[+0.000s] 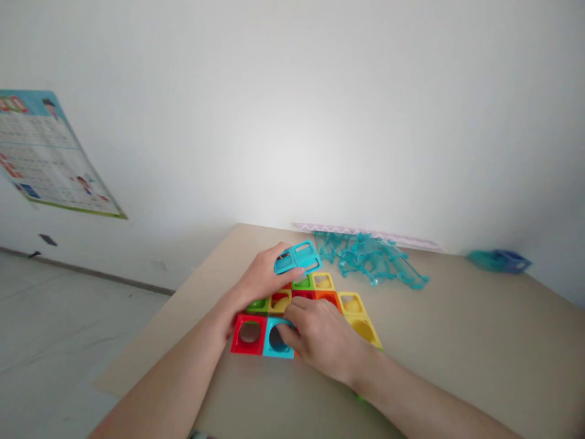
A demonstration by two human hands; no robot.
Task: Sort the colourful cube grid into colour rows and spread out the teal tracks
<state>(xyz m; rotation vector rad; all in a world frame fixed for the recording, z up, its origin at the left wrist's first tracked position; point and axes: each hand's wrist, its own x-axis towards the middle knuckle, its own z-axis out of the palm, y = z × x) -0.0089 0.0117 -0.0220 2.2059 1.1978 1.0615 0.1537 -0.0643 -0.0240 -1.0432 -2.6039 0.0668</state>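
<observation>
Bare tabletop (pixel 457 341) lies open to the right of the tile grid (pixel 359 317). Behind the grid, a heap of clear blue pieces (pixel 370 259) bars the way to the wall (pixel 320 122). The left hand (pixel 262 277), holding a blue tile (pixel 297 259), and the right hand (pixel 322 338) cover the grid's left half. A blurred blue thing (pixel 500 261), perhaps a box, sits far right.

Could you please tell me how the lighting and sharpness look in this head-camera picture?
In the head view, a soft bright glow washes out the white wall; the left hand and its cyan two-window plastic tile are fairly sharp, while the blue plastic object at the right edge is smeared, and the wall poster looks skewed by the wide lens.
</observation>
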